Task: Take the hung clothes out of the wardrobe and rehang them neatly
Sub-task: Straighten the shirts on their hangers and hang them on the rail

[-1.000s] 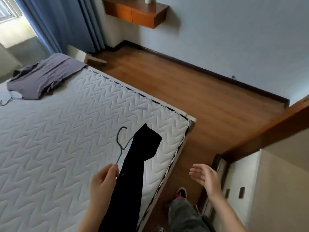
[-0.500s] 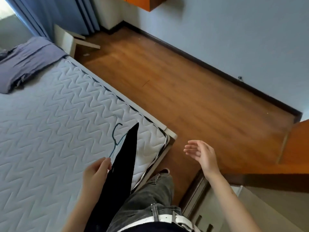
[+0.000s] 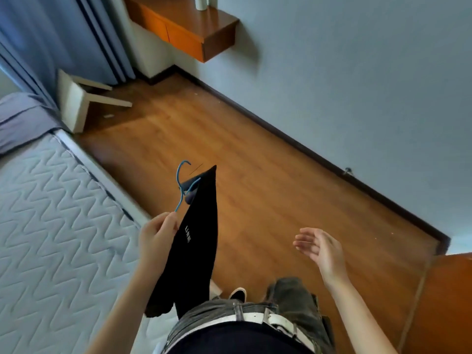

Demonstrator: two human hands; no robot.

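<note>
Since half a second ago the black garment (image 3: 199,233) and its blue hanger (image 3: 180,185) have swung off the mattress (image 3: 51,226) and now hang over the wooden floor (image 3: 255,175), the view having turned away from the bed. The left hand (image 3: 157,235) pinches the hanger's wire just beside the cloth, fingers curled round it. The right hand (image 3: 319,247) is open, its fingers loosely spread and its palm turned toward the garment, holding nothing. The garment's long axis runs from the person's waist up and away, with the hook at the far end, pointing away from the body. It lies just right of the left hand and well apart from the right hand, so the right hand probably has to reach left across the gap to take hold of the cloth or the hook. A grey garment (image 3: 20,118) lies at the far end of the mattress. Beyond it are a blue curtain (image 3: 51,34), a pale stool (image 3: 76,103), a wooden wall shelf (image 3: 184,24) and a plain wall (image 3: 357,72).
</note>
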